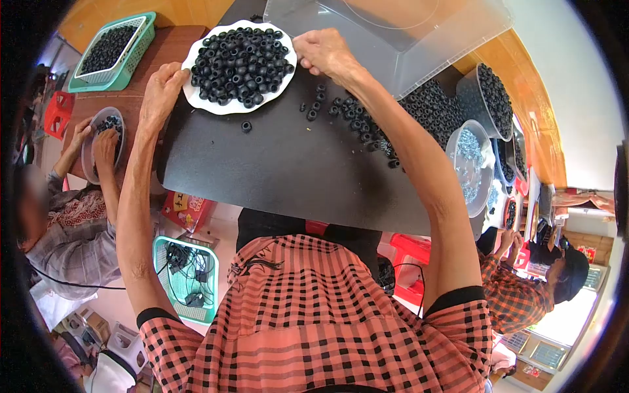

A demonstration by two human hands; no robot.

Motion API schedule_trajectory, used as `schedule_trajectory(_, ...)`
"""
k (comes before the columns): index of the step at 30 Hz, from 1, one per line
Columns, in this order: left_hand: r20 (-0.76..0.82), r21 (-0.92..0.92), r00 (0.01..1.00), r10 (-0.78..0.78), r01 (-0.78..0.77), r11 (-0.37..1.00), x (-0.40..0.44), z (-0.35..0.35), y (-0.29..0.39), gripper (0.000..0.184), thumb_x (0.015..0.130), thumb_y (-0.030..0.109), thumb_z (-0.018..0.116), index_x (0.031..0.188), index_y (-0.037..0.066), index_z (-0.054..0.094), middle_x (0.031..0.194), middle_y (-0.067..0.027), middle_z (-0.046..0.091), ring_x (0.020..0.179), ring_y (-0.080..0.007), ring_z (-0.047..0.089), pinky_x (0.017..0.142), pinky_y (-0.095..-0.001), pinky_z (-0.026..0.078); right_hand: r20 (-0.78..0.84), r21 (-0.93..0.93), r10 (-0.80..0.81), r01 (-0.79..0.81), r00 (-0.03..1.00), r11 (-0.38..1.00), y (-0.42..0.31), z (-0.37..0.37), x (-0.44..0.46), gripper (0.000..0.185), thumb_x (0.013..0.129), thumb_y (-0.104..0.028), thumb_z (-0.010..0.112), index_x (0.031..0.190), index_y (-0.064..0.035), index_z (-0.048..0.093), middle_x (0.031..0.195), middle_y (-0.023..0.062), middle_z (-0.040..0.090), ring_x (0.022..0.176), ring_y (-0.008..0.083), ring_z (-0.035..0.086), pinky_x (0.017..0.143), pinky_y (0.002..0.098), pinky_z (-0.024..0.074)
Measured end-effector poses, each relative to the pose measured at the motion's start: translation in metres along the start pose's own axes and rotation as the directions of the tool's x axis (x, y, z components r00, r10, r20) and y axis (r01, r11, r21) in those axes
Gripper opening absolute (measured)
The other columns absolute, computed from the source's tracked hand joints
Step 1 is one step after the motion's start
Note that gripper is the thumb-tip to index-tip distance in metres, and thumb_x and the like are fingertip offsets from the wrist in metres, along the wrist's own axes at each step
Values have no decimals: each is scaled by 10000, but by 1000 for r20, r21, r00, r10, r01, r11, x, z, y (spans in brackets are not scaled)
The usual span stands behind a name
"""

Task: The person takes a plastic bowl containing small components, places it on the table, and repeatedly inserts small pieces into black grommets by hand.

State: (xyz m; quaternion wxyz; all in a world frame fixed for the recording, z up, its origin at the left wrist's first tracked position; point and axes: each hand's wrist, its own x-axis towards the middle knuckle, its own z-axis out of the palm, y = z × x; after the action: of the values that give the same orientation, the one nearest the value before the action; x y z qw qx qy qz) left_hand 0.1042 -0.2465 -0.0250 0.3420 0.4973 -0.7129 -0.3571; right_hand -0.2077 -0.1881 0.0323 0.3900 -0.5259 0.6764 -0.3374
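A white plate (pixel 216 108) with a scalloped rim is heaped with black ring-shaped pieces (pixel 239 65) that have holes through them. My left hand (pixel 164 92) grips the plate's left edge, fingers closed on the rim. On the opposite edge, my right hand (pixel 324 52) pinches the rim between thumb and fingers. The plate is at the far side of the dark table (pixel 275 164); whether it rests there or is slightly lifted I cannot tell. One loose black piece (pixel 246 126) lies just below it, and several more lie to the right.
A pile of black pieces (pixel 432 108) spreads under my right forearm, beside a clear plastic tray (pixel 393 39). Tubs stand at the right, one a clear bowl (pixel 470 164) with bluish bits. At left, a co-worker's hands (pixel 105 147) reach into a bowl, near a green basket (pixel 147 49).
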Motion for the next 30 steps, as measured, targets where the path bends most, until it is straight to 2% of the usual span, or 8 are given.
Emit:
schedule_trajectory(1,-3,-14,1000,1,-1,1000,-1,0,1,297,886,226,557,970,-46,640,938,-125,607,926,-219,571,855,-328,411,5,0,-2,2,1000,1000,0,2,-5,161,861,-116,580,869,17,670,623,50,574,532,104,528,450,244,428)
schedule_trajectory(2,-6,-14,1000,0,0,1000,-3,0,2,297,886,226,557,970,-46,640,938,-125,607,926,-219,571,855,-328,411,-186,-160,-347,320,919,934,3,5,-14,134,838,-113,583,831,-9,667,627,71,599,534,149,565,487,280,466)
schedule_trajectory(3,-15,6,1000,11,-11,1000,-3,0,3,294,888,224,559,975,-46,636,933,-124,605,925,-216,570,851,-327,410,-304,-365,-657,553,689,749,3,9,-25,111,816,-110,586,793,-35,663,630,91,624,536,193,601,525,316,504)
schedule_trajectory(7,-22,23,997,71,-70,997,-3,0,-2,286,891,217,563,977,-49,621,904,-117,591,895,-203,557,833,-320,409,65,-372,-881,830,469,415,-16,34,-87,62,782,-118,613,823,-73,607,792,74,592,688,218,630,576,351,533)
schedule_trajectory(11,-21,34,992,122,-121,992,-2,0,-5,282,895,217,562,962,-52,612,893,-108,584,870,-200,545,820,-318,409,324,-422,-879,885,350,197,-6,67,-105,176,746,-136,640,890,-38,616,832,32,566,692,178,596,602,312,511)
schedule_trajectory(23,-129,68,985,116,-108,992,-40,-1,34,336,948,241,535,1160,-19,553,1073,-136,611,1015,-218,561,915,-322,419,256,-657,-809,709,529,256,37,18,-124,120,723,-129,638,802,-53,589,772,24,481,760,159,525,646,310,378)
schedule_trajectory(26,-360,154,905,225,-180,972,-58,1,47,330,949,208,527,1181,-26,539,1181,-136,580,1118,-240,535,980,-332,393,183,-688,-797,654,576,315,35,-2,-118,159,741,-162,677,846,-57,621,869,43,555,869,197,534,711,339,394)
schedule_trajectory(30,-346,104,897,275,-255,961,-107,30,105,286,935,107,499,1184,-27,540,1198,-133,571,1159,-239,518,1013,-355,376,9,-649,-776,594,630,475,36,-11,-86,244,781,-218,690,969,-70,644,1046,68,590,994,254,526,806,390,403)
